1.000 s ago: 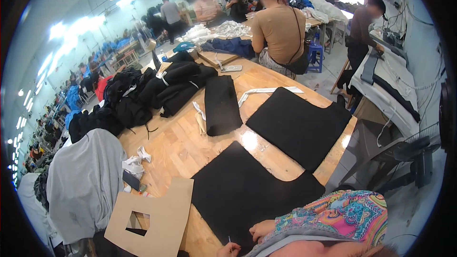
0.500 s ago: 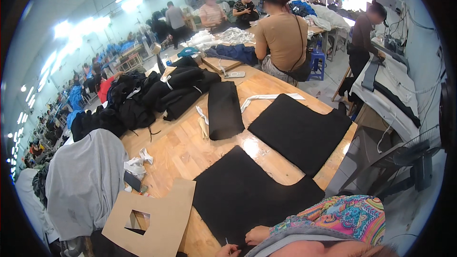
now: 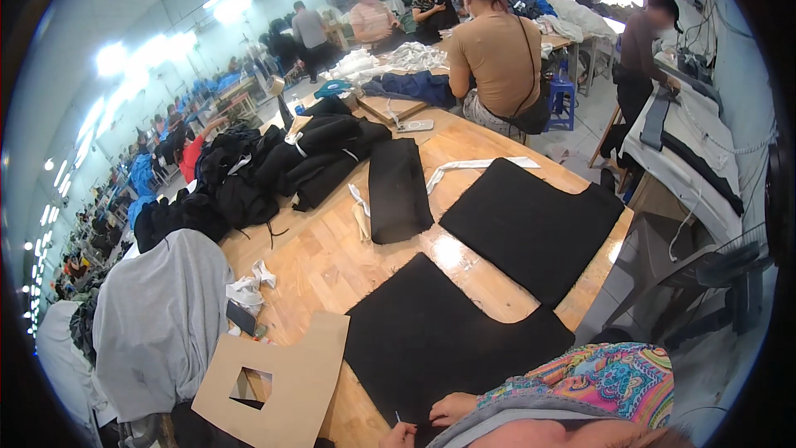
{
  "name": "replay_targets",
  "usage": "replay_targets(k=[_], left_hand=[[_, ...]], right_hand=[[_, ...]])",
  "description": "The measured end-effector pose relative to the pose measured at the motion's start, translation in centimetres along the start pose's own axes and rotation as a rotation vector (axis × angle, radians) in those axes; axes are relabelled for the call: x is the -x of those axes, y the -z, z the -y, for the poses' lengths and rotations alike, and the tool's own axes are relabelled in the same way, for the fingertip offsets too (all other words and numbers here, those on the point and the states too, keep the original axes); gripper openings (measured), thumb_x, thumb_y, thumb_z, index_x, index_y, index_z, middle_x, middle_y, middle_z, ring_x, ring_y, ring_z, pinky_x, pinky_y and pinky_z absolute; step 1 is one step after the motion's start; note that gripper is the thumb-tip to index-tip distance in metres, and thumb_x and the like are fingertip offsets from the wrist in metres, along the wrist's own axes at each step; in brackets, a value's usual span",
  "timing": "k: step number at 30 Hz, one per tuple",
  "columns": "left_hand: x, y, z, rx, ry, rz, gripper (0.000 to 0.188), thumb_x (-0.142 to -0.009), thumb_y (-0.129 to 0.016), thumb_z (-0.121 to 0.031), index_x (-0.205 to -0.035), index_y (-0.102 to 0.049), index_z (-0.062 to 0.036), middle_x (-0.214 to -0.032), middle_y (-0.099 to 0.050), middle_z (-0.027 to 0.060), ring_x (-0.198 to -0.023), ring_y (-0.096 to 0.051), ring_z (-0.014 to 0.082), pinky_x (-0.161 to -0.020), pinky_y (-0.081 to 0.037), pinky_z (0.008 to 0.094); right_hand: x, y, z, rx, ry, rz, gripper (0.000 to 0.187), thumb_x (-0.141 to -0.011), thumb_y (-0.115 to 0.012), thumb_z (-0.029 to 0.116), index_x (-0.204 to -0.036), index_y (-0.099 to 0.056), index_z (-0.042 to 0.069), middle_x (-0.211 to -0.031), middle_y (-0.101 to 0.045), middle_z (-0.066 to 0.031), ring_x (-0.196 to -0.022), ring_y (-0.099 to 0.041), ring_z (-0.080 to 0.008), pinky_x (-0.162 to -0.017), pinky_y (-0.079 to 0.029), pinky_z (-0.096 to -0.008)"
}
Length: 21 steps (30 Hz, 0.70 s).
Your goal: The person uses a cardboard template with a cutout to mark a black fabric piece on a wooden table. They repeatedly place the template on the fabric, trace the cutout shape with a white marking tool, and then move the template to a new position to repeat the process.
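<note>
At the lower edge, my left hand (image 3: pixel 400 436), partly cut off, pinches a thin, light-coloured pointed tool (image 3: pixel 397 417) whose exact kind I cannot make out. Just right of it, my right hand (image 3: pixel 453 408) lies on the near black fabric panel (image 3: pixel 448 340), fingers lightly bent. That panel is flat, with a curved notch along its far right side. A tan cardboard pattern (image 3: pixel 282 373) with a square cut-out rests left of it. Farther off lie a second black panel (image 3: pixel 531 228) and a black fabric strip (image 3: pixel 398 191).
Heaped black fabric (image 3: pixel 307 158) covers the table's far left, beside a grey-draped object (image 3: pixel 162 315). A dark phone (image 3: pixel 241 318) and white scraps (image 3: pixel 249 286) lie near the cardboard. A person in tan (image 3: pixel 497 58) sits beyond; another (image 3: pixel 643 58) works at the right by a chair (image 3: pixel 655 265).
The whole view has shifted slightly, so the table and fabric sit a little farther right. Both hands stay at the near panel's lower edge, the left still pinching the thin tool.
</note>
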<state>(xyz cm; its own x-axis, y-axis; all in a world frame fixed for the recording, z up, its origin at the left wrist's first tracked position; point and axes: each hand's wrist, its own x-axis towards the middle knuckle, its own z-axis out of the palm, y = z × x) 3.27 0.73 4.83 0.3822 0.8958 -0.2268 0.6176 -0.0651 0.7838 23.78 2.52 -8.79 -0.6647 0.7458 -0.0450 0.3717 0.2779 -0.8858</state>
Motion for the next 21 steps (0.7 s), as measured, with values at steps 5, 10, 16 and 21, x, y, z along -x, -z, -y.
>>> replay_targets(k=[5,10,16,21], left_hand=[[0.3,0.1,0.9,-0.037,0.008,0.053,0.009,-0.09,-0.05,-0.006,-0.097,-0.054,-0.0089,-0.08,-0.058,0.0218,-0.078,-0.058,0.0394,-0.068,-0.046,0.0426],[-0.2,-0.6,3.1,-0.093,0.007,0.05,0.008,-0.087,-0.053,-0.007,-0.095,-0.054,-0.0069,-0.083,-0.06,0.0214,-0.082,-0.059,0.0387,-0.07,-0.046,0.0428],[-2.0,0.3,4.8,0.009,-0.11,-0.14,0.006,-0.084,-0.058,-0.001,-0.089,-0.059,-0.0046,-0.085,-0.066,0.0167,-0.08,-0.064,0.029,-0.071,-0.05,0.0358],[-4.7,3.6,1.3,-0.019,-0.316,-0.394,0.011,-0.08,-0.059,0.01,-0.081,-0.061,-0.0014,-0.083,-0.071,0.0126,-0.074,-0.068,0.0205,-0.068,-0.054,0.029]], right_hand=[[0.0,-0.2,-0.5,-0.003,-0.035,0.089,0.024,-0.089,-0.058,0.027,-0.103,-0.066,0.01,-0.097,-0.066,-0.0087,-0.091,-0.065,-0.0305,-0.078,-0.052,-0.0419],[-0.2,0.8,1.0,0.019,-0.11,0.189,0.024,-0.087,-0.059,0.023,-0.106,-0.065,0.01,-0.101,-0.066,-0.0092,-0.096,-0.063,-0.0309,-0.081,-0.051,-0.0417],[1.6,3.2,2.9,0.176,0.008,-0.069,0.027,-0.077,-0.063,0.012,-0.103,-0.063,0.009,-0.098,-0.062,-0.0102,-0.096,-0.06,-0.0298,-0.083,-0.05,-0.0413],[5.8,10.1,3.1,0.469,-0.112,-0.442,0.031,-0.063,-0.066,0.007,-0.094,-0.064,0.009,-0.089,-0.063,-0.0097,-0.091,-0.061,-0.0305,-0.079,-0.05,-0.0398]])
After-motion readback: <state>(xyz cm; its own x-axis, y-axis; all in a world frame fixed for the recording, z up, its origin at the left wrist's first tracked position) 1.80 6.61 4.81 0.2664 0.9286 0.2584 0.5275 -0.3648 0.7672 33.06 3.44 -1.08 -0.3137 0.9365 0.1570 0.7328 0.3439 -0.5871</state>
